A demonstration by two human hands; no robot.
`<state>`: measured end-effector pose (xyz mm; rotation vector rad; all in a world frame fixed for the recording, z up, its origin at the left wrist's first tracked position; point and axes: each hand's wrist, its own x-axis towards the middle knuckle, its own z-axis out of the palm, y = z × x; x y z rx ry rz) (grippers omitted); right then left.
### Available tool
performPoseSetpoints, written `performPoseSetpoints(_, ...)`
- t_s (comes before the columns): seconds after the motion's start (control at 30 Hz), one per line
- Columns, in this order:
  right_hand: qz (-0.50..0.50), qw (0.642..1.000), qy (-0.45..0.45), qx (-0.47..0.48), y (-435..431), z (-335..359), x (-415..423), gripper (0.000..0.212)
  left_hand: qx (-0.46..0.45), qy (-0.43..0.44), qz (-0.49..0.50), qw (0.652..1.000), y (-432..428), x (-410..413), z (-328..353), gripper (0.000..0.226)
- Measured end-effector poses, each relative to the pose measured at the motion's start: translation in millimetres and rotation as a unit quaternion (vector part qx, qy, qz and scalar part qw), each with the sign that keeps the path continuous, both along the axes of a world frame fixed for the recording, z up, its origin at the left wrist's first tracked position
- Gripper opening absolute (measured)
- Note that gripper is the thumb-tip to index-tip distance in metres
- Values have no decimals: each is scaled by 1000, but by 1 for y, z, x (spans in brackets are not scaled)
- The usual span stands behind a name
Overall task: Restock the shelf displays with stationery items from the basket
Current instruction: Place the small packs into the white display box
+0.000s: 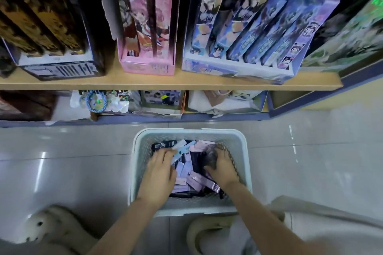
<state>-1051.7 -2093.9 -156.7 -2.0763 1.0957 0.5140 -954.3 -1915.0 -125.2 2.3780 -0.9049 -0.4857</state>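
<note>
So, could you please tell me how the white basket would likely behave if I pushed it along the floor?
The white basket would probably slide easily, since it sits on glossy floor tiles. It likely feels light: perforated plastic walls, and only thin flat packets inside. Its wide, low shape suggests it is unlikely to tip.

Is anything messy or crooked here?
Yes. On the shelf, at right, the packs in the blue display box lean sideways instead of standing straight. In the basket on the floor, the packets lie jumbled.
</note>
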Motion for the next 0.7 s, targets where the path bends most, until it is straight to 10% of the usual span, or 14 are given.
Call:
performPoseSetpoints(0.3, 119, 991, 15, -55, -7, -8, 11, 45, 170, 168, 57, 969, -5, -2, -47, 68)
performPoseSetpoints(0.7, 60, 993, -93, -36, -24, 19, 11, 15, 18, 205, 195, 959, -21, -14, -28, 37)
